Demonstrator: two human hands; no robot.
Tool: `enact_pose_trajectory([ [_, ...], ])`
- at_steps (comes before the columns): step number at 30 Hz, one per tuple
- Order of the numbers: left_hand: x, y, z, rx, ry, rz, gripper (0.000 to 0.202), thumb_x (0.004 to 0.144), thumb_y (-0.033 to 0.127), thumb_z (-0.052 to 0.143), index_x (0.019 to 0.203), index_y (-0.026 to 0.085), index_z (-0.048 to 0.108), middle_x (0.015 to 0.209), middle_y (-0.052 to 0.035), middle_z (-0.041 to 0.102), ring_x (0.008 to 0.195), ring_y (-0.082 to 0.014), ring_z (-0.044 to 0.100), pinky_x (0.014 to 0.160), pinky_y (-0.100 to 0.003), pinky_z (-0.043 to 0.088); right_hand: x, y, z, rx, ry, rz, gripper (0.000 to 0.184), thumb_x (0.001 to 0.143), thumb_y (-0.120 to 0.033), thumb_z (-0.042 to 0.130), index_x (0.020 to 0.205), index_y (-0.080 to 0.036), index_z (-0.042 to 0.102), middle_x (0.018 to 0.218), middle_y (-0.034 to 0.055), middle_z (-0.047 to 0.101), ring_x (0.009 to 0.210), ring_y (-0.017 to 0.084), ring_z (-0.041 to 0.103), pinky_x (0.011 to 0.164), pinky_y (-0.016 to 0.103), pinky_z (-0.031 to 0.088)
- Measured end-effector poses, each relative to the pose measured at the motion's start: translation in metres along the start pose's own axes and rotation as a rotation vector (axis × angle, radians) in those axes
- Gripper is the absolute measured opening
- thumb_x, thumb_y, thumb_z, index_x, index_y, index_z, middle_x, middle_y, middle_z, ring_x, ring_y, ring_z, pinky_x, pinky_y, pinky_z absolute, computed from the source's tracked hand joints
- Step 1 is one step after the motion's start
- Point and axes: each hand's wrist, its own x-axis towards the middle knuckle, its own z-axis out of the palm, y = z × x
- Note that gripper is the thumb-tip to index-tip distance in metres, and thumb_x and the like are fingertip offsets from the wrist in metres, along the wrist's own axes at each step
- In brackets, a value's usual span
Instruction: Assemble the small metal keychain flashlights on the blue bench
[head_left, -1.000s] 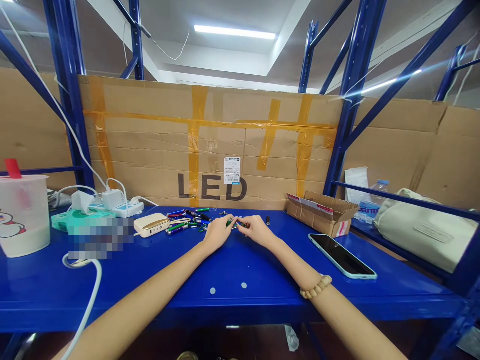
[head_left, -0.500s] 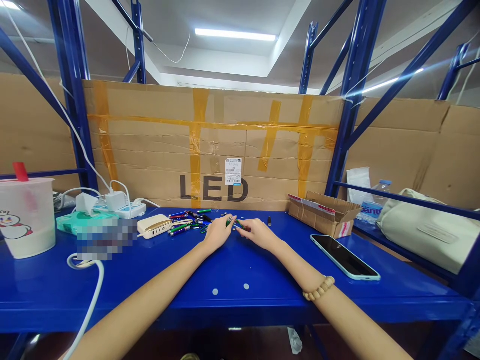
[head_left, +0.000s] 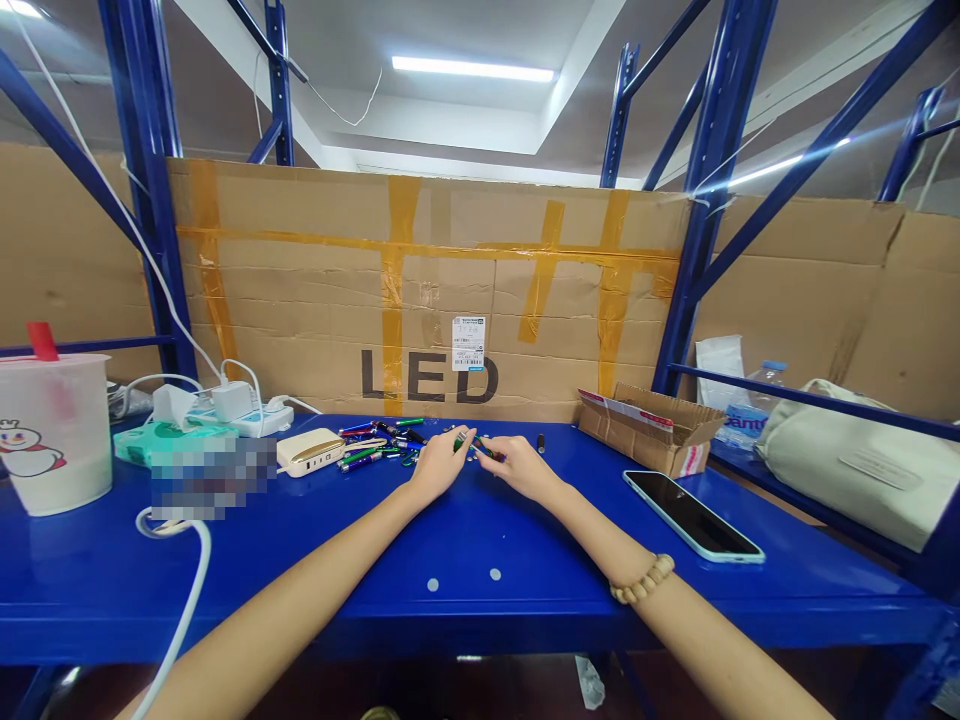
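Close together over the middle of the blue table, my left hand (head_left: 439,462) and my right hand (head_left: 521,466) both have their fingers closed. A green pen part (head_left: 459,441) shows between the left thumb and fingers. The right fingertips pinch another slim green pen part (head_left: 487,450), partly hidden by the fingers. Just left of my left hand lies a loose pile of pens (head_left: 364,458) in blue, green, red and black. A small dark piece (head_left: 541,442) stands right of my right hand.
An open cardboard box (head_left: 651,440) and a phone (head_left: 694,515) lie to the right. At left are a cream power bank (head_left: 310,452), a green pack (head_left: 169,445), white chargers and cables (head_left: 232,402), and a cup (head_left: 56,435). Cardboard (head_left: 315,290) backs the table.
My hands stay at nearly the same spot, with only slight finger movement at the pen parts. The whole view has shifted very slightly. The pile of pens looks unchanged.
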Motion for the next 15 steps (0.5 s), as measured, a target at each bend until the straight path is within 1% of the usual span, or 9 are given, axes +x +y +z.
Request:
enact_pose_trajectory([
  [3, -0.0009, 0.0027, -0.0011, 0.005, 0.004, -0.012, 0.036, 0.089, 0.043, 0.029, 0.075, 0.019, 0.051, 0.072, 0.0005, 0.059, 0.067, -0.0139, 0.052, 0.059, -0.021, 0.031, 0.0009, -0.0006, 0.0004, 0.012, 0.031, -0.017, 0.021, 0.085, -0.019, 0.045, 0.067, -0.011, 0.051, 0.06, -0.0003, 0.047, 0.055, 0.006, 0.037, 0.054, 0.018, 0.026],
  [8, -0.0019, 0.0057, -0.0017, 0.043, -0.008, -0.027, 0.034, 0.09, 0.042, 0.03, 0.078, 0.02, 0.053, 0.074, 0.0004, 0.06, 0.069, -0.0139, 0.054, 0.058, -0.02, 0.031, 0.0029, 0.0, 0.0019, 0.012, 0.084, 0.011, 0.015, 0.082, -0.012, 0.046, 0.072, -0.011, 0.057, 0.059, -0.0013, 0.046, 0.055, 0.006, 0.036, 0.054, 0.018, 0.025],
  [15, -0.0025, 0.006, -0.0021, 0.062, -0.013, -0.028, 0.034, 0.09, 0.043, 0.029, 0.079, 0.02, 0.052, 0.075, 0.0005, 0.061, 0.069, -0.0139, 0.054, 0.057, -0.02, 0.031, 0.0046, 0.0016, 0.0023, -0.023, 0.079, 0.014, 0.015, 0.082, -0.013, 0.046, 0.072, -0.011, 0.058, 0.061, -0.0005, 0.047, 0.057, 0.007, 0.037, 0.056, 0.018, 0.026],
])
